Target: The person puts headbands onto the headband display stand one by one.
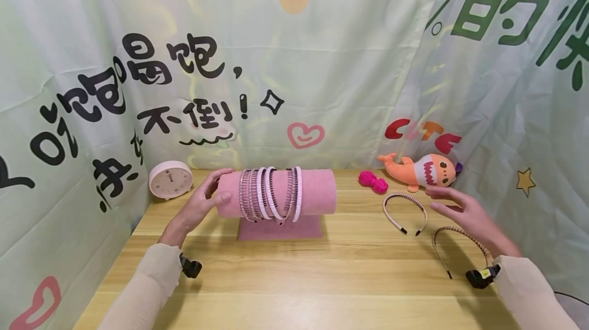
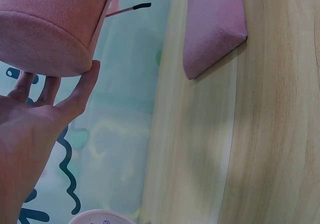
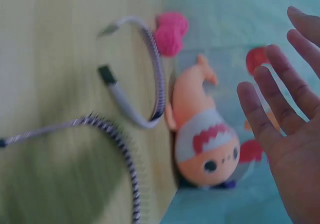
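My left hand [image 1: 202,201] grips the left end of a pink velvet headband stand [image 1: 317,192], a horizontal roll on a flat foot. Its thumb lies at the front, and fingers reach around the end; the left wrist view shows fingertips against the roll's edge. Several white and metallic headbands [image 1: 265,194] hang over the roll. On the right, my right hand [image 1: 469,217] hovers with fingers spread and nothing in them. Below it lie a thin white headband [image 1: 385,210] and a beaded brown headband [image 1: 434,245], both blurred in the right wrist view.
A pink round clock [image 1: 171,179] stands at the back left. Toward the back right sit a magenta yarn bundle [image 1: 373,182] and an orange plush toy [image 1: 400,170]. Printed cloth [image 1: 340,89] hangs behind and beside the wooden table [image 1: 276,273].
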### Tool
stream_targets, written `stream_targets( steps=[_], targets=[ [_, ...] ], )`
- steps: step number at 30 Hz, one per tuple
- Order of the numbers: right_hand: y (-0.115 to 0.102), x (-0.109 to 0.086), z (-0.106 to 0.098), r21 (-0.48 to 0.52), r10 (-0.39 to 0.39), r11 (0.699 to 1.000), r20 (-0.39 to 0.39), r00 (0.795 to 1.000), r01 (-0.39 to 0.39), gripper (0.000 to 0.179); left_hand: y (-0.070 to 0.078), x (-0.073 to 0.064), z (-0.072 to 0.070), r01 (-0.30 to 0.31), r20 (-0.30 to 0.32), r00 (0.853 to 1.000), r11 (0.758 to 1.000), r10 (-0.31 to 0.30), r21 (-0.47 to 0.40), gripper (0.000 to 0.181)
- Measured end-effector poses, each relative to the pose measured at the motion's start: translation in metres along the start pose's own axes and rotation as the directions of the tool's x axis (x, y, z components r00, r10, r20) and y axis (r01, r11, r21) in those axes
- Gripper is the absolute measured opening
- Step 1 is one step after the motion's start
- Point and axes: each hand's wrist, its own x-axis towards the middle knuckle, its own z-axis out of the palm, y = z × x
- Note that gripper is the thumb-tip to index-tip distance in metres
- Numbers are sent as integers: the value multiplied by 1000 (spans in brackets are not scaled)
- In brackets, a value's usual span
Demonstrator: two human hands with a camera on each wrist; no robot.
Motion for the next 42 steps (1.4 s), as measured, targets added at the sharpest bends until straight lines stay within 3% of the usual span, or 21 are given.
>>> stream_targets(
  steps=[12,25,36,42],
  targets=[
    [53,-27,-15,-41,129,991,-27,991,-130,51,2,-1,0,-1,5,1000,1000,1,0,63],
    [96,-52,-20,-44,320,947,-8,948,-320,61,1,-1,0,1,3,1000,1000,-1,6,63],
    [103,-56,-25,-3,334,942,-58,941,-335,54,0,-1,-1,-12,3,1000,1000,12,-6,63],
    [112,-59,-26,-45,355,934,-7,935,-355,57,0,0,-1,-6,6,1000,1000,6,1,63]
  ],
)
